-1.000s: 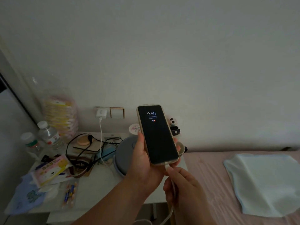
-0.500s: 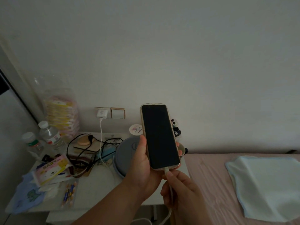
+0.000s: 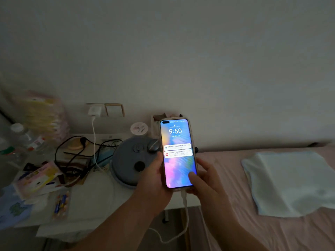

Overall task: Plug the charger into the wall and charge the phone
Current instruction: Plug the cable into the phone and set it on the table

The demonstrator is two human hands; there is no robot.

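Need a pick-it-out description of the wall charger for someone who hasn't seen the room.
Find the cluttered white side table left of the pink bed, then look at the wall just above it. The charger is the small white block beside a gold-framed wall plate, the only one trailing a white cable downward.

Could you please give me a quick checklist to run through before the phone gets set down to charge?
1. Charger seated in the wall socket: ok, it sits against the outlet plate.
2. White cable joined to the phone: ok, the plug sits at the bottom edge.
3. Phone responding: ok, the screen is lit and shows 9:50.
4. Charging confirmed: cannot tell, the small line under the clock is too blurred to read.
5. Secure hold: ok, the left hand grips the side and the right hand supports the other, thumb on the screen.
6. Free spot to rest it: ok, bare pink bed lies beside the folded cloth.
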